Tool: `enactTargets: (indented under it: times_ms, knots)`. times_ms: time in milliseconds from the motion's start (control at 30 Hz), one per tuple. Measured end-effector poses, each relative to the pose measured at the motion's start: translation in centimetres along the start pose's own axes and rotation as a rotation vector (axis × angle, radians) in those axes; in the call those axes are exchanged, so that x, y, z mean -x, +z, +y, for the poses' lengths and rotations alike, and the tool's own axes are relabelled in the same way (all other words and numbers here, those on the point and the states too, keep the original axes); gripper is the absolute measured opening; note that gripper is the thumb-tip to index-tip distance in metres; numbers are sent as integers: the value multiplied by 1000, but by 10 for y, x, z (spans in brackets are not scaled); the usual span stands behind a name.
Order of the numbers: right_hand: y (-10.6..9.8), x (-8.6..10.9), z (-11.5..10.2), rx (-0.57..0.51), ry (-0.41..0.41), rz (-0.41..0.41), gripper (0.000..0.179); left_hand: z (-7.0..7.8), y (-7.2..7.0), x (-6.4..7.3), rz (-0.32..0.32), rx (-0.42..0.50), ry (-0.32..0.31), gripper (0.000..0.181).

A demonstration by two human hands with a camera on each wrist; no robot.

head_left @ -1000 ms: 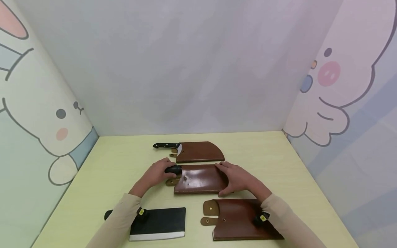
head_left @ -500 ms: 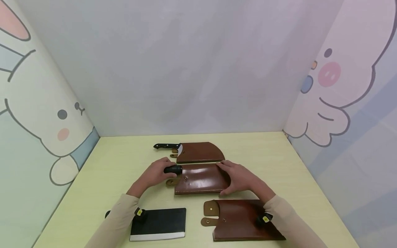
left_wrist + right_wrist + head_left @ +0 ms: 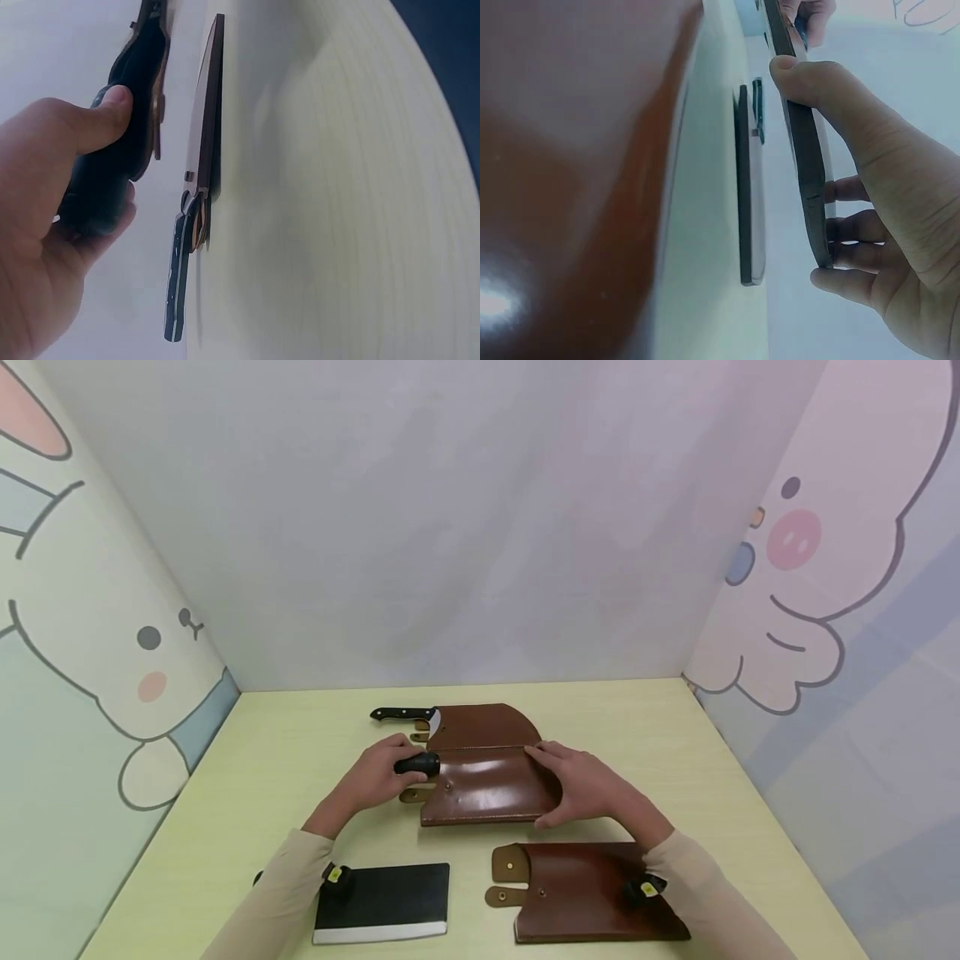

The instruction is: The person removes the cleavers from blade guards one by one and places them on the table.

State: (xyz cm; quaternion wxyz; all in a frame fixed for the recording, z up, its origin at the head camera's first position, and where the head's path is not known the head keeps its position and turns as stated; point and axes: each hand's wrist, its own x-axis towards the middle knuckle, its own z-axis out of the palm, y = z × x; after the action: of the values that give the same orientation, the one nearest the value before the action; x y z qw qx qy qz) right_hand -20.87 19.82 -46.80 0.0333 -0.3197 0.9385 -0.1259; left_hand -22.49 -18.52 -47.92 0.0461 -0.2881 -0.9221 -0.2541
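Observation:
My left hand [image 3: 382,772] grips the black handle [image 3: 417,764] of a cleaver, thumb along it in the left wrist view. The blade is hidden inside a glossy brown leather sheath [image 3: 483,785]. My right hand [image 3: 588,785] holds the sheath's right end, thumb on the near edge and fingers on the far one. Both wrist views show this sheath [image 3: 804,142] raised off the table. Just behind, another brown sheath [image 3: 483,725] lies flat with a knife in it, its riveted black handle [image 3: 403,713] pointing left.
An unsheathed cleaver [image 3: 401,893] lies at the front left, its handle mostly under the left sleeve. At the front right a flat brown sheath [image 3: 566,902] has its straps unfastened, partly under the right forearm. Walls with cartoon animals enclose the pale table [image 3: 300,727].
Both hands have lifted the sheathed cleaver slightly, and its far edge now overlaps the sheath behind it in the head view. The other things have stayed put.

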Motion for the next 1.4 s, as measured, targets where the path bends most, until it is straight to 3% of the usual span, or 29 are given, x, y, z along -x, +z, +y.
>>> enactTargets:
  times_ms: [267,667,1400]
  knots:
    - [0,1,1,-1,-7,24,115,4,-4,2,26,-20,0,40]
    - [1,3,1,-24,-12,34,114,3,-6,5,11,-30,-8,40]
    - [3,7,1,-27,-4,33,115,-1,-4,7,23,-56,36,41]
